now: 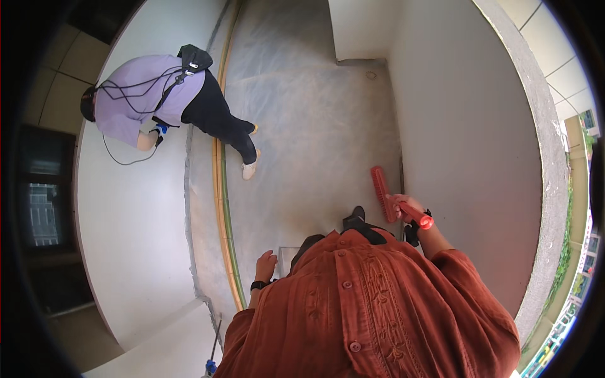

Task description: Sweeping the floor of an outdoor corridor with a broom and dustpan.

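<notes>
In my right hand point(407, 205) is a red long-bristled brush or broom, gripped near its head. The bristled head point(382, 193) points away from me beside the foot of the right wall, and the round end of its red handle point(427, 222) faces up towards the camera. Whether the bristles touch the floor I cannot tell. My left hand point(267, 265) hangs low at my left side, empty, with its fingers loosely bent. Both wrists wear black bands. Below my hands lies a smooth grey concrete floor point(312, 141).
Bamboo poles point(222, 203), yellow and green, lie along the left wall. A person point(146, 90) in a lilac top bends over that wall, feet beside the poles. A low white wall point(468, 141) with a concrete ledge point(550, 156) runs along my right. A thin rod point(216, 342) stands at lower left.
</notes>
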A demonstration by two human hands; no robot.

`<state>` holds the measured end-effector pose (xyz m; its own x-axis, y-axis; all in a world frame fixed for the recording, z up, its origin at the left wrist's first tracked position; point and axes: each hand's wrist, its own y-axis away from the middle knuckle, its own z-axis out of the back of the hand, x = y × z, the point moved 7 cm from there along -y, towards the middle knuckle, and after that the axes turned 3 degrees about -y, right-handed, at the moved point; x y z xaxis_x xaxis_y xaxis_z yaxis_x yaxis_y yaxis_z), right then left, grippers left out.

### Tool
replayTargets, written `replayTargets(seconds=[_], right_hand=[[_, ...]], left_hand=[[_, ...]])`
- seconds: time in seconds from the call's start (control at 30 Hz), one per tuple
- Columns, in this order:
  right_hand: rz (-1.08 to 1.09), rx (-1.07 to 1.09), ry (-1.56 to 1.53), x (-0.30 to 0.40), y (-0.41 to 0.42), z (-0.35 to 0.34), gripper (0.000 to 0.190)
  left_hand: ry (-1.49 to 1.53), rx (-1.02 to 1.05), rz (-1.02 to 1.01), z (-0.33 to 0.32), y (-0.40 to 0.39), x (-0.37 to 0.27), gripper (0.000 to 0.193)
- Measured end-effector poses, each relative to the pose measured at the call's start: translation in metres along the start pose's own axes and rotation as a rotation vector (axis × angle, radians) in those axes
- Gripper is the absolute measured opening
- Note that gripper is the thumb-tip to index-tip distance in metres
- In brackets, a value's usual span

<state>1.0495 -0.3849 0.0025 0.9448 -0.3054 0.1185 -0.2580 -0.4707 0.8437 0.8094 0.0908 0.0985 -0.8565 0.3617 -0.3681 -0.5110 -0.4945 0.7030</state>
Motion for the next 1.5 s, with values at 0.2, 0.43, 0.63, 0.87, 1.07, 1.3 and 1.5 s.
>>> replayTargets(seconds=[0.2,0.43,0.63,0.87,1.07,1.3,1.5], right_hand=[[0.159,-0.105,-0.093,0.005,-0.011,-0.021,0.014],[0.266,-0.358,0.019,-0.014,-0.025,-0.086,0.019],[0.380,-0.427,-0.173,-0.010,-0.040,-0.136,0.028],[0.569,-0.581,0.084,-0.029,-0.009,-0.206,0.041],[1.084,-0.963,0.837,-0.025,0.053,-0.241,0.039],[0.966,-0.854,0.819,-0.039,0.080,-0.223,0.023],[1.088,-1.084,0.639,-0.094,0.166,-0.224,0.033]], left_hand=[[-0.019,0.024,-0.282,0.049,-0.034,-0.075,0.040],[0.052,0.555,-0.672,0.055,-0.048,-0.315,0.051],[-0.340,0.944,-1.364,0.000,0.014,-0.456,0.065],[-0.181,1.155,-1.411,0.014,0.050,-0.446,0.031],[-0.246,1.136,-1.492,0.019,0.114,-0.441,0.017],[-0.361,1.283,-1.714,-0.008,0.192,-0.433,0.013],[-0.434,1.618,-1.600,-0.022,0.248,-0.441,0.019]])
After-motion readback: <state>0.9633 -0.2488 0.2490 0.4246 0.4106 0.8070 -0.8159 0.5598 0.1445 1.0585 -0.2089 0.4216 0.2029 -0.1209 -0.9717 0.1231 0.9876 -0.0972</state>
